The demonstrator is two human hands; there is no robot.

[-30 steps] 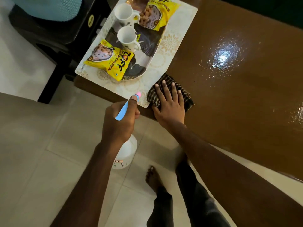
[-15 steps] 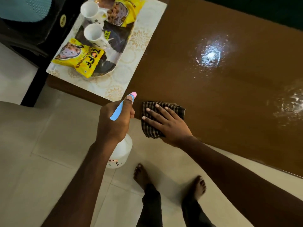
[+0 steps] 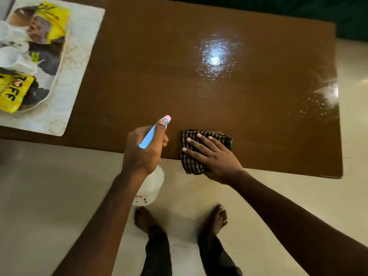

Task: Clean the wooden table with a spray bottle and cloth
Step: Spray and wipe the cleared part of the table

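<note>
The left hand (image 3: 144,151) is clenched around the head of 1 spray bottle (image 3: 149,188), forefinger laid along the top up to the pink nozzle. The bottle's long axis runs roughly vertical, with its white body hanging below the fist, off the near edge of the wooden table (image 3: 199,96) and over the floor; the blue trigger head runs diagonally and the nozzle points away from the person, over the table's near edge toward its far edge.

Just beside it, the right hand (image 3: 214,154) lies flat with fingers spread on 1 dark checked cloth (image 3: 201,150), fingertips pointing left toward the bottle. The cloth sits at the near edge of the table, roughly midway along it, its lower corner drooping over the edge.

Compared with 0.5 s ago, the cloth and right hand have slid rightward along the near edge, further from the placemat, and the left hand with the bottle has followed. The view has swung right as well, so the table's right end now shows.

Farther out, 2 wet glares shine on the table: one near the middle (image 3: 216,60), one at the right edge (image 3: 326,94), each ringed with droplets. At the left end a pale placemat (image 3: 79,56) carries a tray (image 3: 57,76) with 2 yellow snack packets (image 3: 12,94) and white mugs (image 3: 15,60), blurred, seemingly 2. Below, 2 bare feet (image 3: 218,218) stand on the tiled floor (image 3: 49,196).
</note>
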